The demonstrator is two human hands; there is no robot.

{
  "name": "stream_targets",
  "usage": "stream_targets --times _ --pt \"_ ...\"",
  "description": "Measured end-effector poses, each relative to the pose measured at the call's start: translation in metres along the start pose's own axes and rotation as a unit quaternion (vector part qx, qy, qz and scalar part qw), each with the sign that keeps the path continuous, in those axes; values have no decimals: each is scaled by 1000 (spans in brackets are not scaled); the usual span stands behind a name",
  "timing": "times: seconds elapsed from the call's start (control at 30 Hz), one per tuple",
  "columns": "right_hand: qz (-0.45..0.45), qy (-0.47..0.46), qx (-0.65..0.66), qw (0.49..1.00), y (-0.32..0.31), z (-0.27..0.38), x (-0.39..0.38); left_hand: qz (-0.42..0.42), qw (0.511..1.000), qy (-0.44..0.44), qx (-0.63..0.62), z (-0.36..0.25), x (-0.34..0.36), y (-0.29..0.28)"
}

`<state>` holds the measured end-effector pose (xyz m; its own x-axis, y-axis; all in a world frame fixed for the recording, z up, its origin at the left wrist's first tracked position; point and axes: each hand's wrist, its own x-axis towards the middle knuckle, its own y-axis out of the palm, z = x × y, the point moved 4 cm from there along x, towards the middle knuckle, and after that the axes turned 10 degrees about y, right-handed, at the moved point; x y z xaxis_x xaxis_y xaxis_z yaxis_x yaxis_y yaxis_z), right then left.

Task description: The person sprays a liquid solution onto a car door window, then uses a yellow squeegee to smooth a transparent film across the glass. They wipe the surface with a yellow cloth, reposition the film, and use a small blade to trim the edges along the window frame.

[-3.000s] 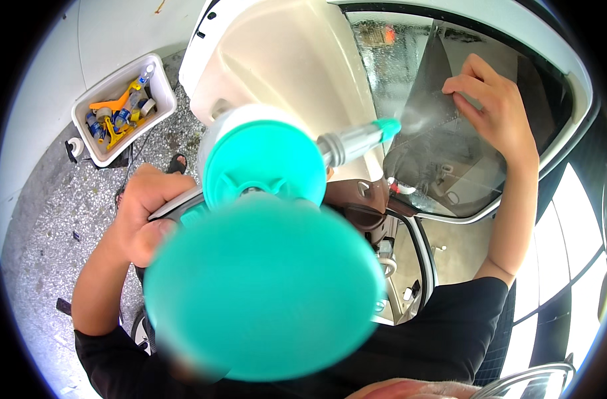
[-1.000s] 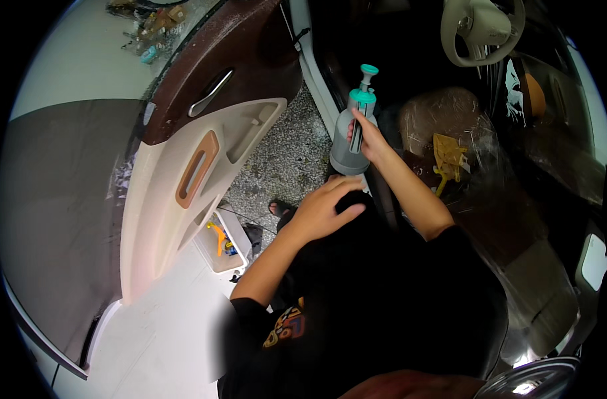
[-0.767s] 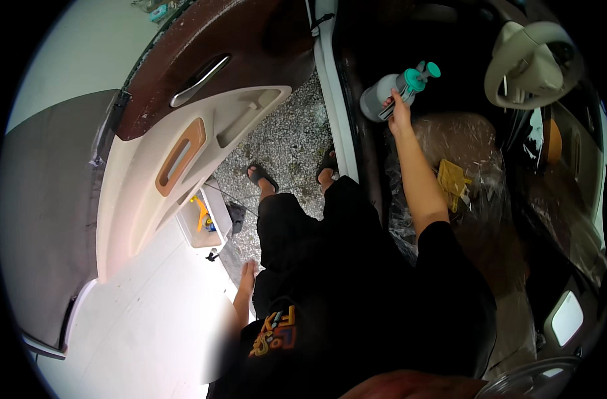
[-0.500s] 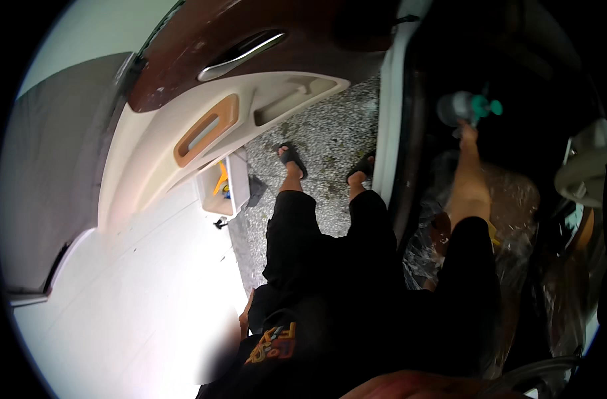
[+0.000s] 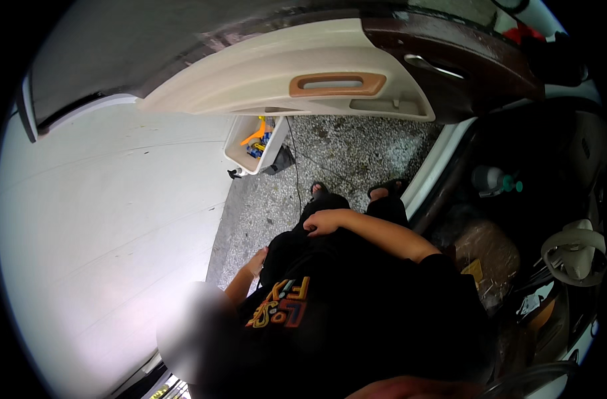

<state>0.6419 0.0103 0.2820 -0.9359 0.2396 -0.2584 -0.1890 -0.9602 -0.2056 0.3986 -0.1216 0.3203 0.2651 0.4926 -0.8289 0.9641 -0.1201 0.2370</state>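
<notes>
Head view — pump sprayer [image 5: 487, 179] in car [image 5: 439, 166], white bin [image 5: 237, 148] (orange tool [image 5: 253, 135] inside).

A person's right hand [image 5: 324, 223], fingers curled, is at the front of their black clothes [image 5: 383, 292]; the left hand [image 5: 255, 263] is near the hip. Ahead, a beige-and-brown car door [image 5: 250, 76] stands open beside a pale bin [image 5: 235, 149] of colourful items. Rightward, a grey-and-teal spray bottle [image 5: 490, 179] is inside the car, near the steering wheel [image 5: 576, 256].
</notes>
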Motion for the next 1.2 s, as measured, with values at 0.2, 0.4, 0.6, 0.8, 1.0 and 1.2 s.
stream_targets --times 0.2,0.4,0.6,0.8,1.0,1.2 --pt "20 74 -201 977 1 34 121 -26 935 79 -346 21 -50 -23" --pt "68 107 -208 970 20 35 194 -19 914 105 -391 4 -83 -59" --pt "-151 106 -17 983 -40 104 70 -13 905 123 -408 -8 -80 -83" --pt "-81 109 191 972 -56 154 20 19 930 105 -352 -57 -53 -81" --pt "-62 179 250 949 -101 153 -10 31 983 39 -177 -83 -18 -80" --pt "-112 382 442 804 -31 83 -149 3 982 -18 -186 -102 -62 -63"
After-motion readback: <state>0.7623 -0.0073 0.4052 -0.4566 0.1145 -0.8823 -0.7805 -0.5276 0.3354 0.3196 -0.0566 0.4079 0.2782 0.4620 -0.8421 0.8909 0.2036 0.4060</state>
